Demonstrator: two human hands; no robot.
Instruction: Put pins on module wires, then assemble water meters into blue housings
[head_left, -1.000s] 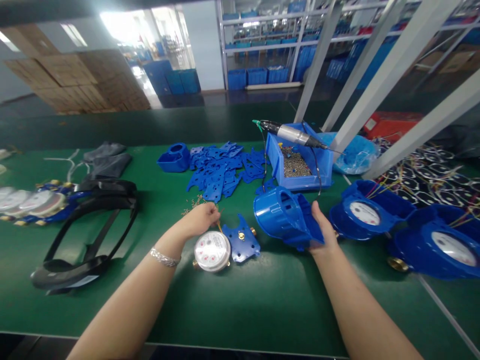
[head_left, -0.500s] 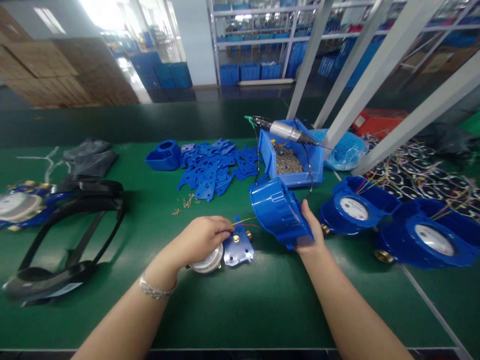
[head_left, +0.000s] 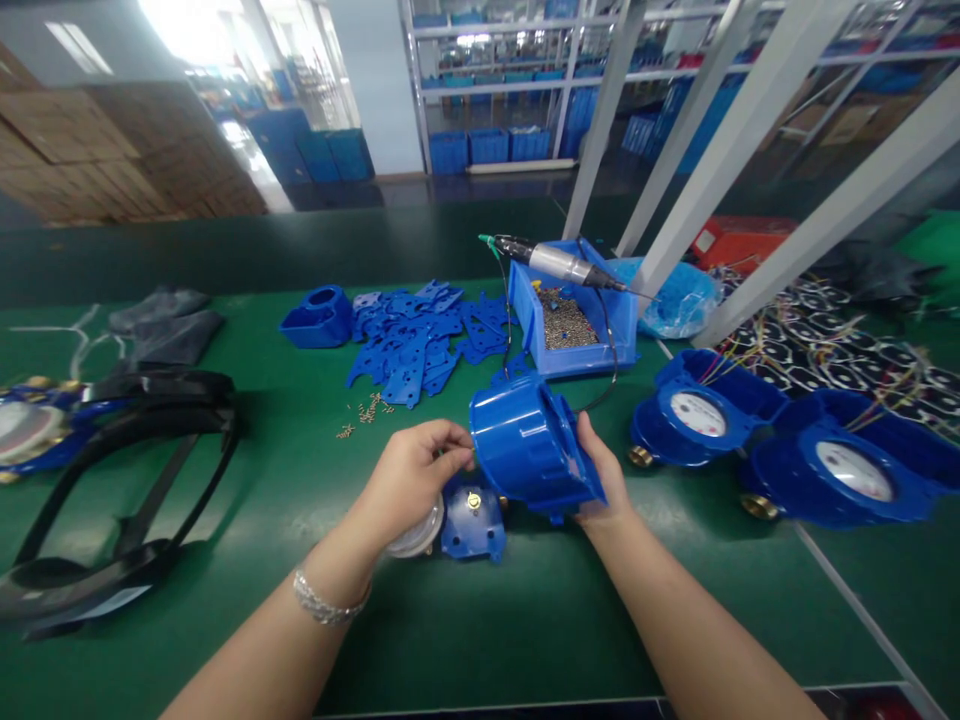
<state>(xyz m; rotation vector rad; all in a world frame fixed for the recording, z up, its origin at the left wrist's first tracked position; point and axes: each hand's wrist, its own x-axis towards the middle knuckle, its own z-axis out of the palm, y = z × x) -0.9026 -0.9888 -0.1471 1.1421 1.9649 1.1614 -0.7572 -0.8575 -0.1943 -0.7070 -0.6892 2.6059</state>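
My right hand [head_left: 600, 465] grips a blue plastic meter housing [head_left: 521, 440] by its right side and holds it tilted above the bench. At the housing's left edge, my left hand [head_left: 424, 465] is closed in a pinch; the thin wires seen there earlier are now almost wholly hidden by the fingers. Below the hands lies a water meter body with a blue plate [head_left: 472, 525] bearing a brass fitting. Its round pale dial [head_left: 420, 530] is partly covered by my left hand.
Blue flat plates [head_left: 412, 340] are heaped behind, with loose screws [head_left: 367, 410] in front. An electric screwdriver [head_left: 559, 262] hangs over a screw bin [head_left: 574, 335]. Two assembled meters [head_left: 697, 410] stand right; a black frame [head_left: 150, 490] lies left. White posts [head_left: 739, 190] rise at the back right.
My left hand has moved up and right to the housing's edge, and the wires have nearly gone from sight. The housing has shifted left and slightly down, closer to my left hand.
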